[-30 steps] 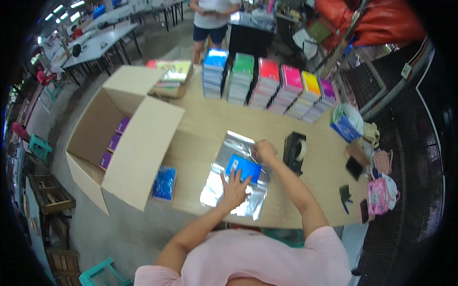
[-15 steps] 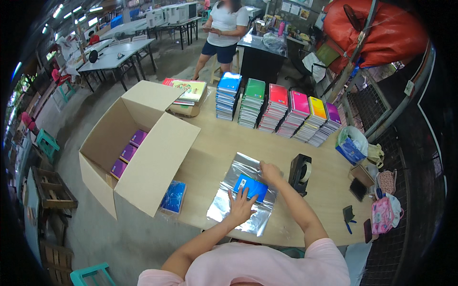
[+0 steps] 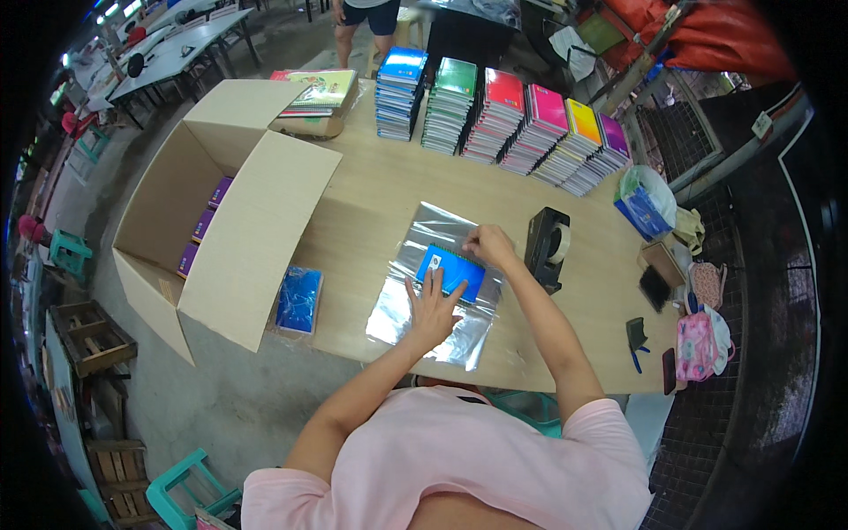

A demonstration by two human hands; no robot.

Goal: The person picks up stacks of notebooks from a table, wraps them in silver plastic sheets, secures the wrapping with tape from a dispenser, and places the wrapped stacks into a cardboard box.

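Note:
A blue spiral-bound notebook (image 3: pixel 461 276) lies tilted on a sheet of clear, shiny plastic (image 3: pixel 397 314) spread over the table. My left hand (image 3: pixel 433 316) is flat on the lower part of the notebook with its fingers spread. Just above the notebook's wire-bound edge, my right hand (image 3: pixel 491 246) has its fingers curled and pinched at the upper right part of the plastic sheet. Right of that hand stands a black tape dispenser (image 3: pixel 548 251) with a roll of tape. A plastic-wrapped blue pack (image 3: pixel 299 300) sits at the table's left edge.
An open cardboard box (image 3: pixel 256 203) with purple notebooks stands on the left. Several notebook stacks, including a blue one (image 3: pixel 399 97) and a red one (image 3: pixel 495 119), line the far side. Bags, a pink pouch (image 3: pixel 698 344) and a blue-handled tool (image 3: pixel 636 343) lie on the right.
The view has tilted down, so the table things sit higher in the picture. My right hand has drawn in toward the notebook's top edge; my left hand stays on the notebook.

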